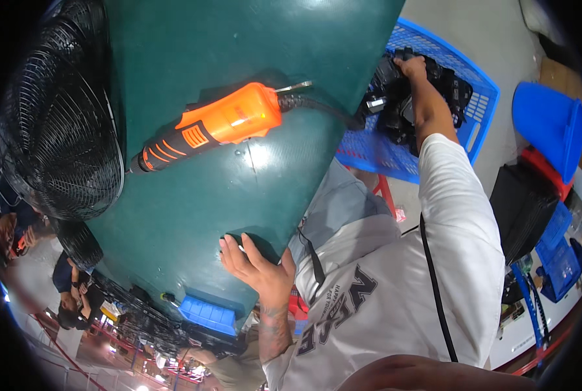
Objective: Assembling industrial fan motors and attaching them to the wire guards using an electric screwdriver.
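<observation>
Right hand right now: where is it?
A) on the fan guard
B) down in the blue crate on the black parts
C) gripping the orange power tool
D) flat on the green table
B: the right hand reaches into the blue crate and rests on the black parts, well away from the orange power tool.

Right hand's (413, 66) fingertips buried among black parts (395, 98) in blue basket (463, 75); grasp indiscernible.

A dark green table top (193, 195) was seen, and on it an orange electric screwdriver (219, 124) marked with black stripes. A bright blue lattice basket (434, 58) was filled with black parts (395, 98). A blue bucket (552, 127) and a black wire-grilled fan (59, 124) were noted.
</observation>
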Demonstrator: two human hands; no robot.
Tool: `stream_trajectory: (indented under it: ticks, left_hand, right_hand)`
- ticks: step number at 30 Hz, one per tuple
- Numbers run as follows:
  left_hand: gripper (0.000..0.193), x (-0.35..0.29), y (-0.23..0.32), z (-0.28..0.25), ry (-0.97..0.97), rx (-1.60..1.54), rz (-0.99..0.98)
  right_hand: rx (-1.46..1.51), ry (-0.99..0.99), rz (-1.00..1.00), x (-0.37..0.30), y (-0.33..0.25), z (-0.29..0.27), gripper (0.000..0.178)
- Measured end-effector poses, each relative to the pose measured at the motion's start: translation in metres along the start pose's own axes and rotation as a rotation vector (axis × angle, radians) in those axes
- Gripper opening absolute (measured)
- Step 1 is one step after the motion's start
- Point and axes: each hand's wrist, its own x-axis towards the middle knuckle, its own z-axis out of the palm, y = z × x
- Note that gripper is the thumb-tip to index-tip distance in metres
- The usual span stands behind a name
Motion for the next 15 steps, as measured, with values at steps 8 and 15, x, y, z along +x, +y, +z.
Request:
stream_trajectory:
  ticks: [8,15]
  left_hand:
    - [0.076,0.003,0.002,0.007,0.059,-0.003,0.023]
    - [0.079,0.000,-0.002,0.005,0.092,-0.022,-0.014]
  right_hand:
    - [-0.092,0.122,-0.130,-0.053,0.026,-0.015,0.080]
    - [0.267,-0.439,-0.359,-0.120,0.102,-0.101,0.057]
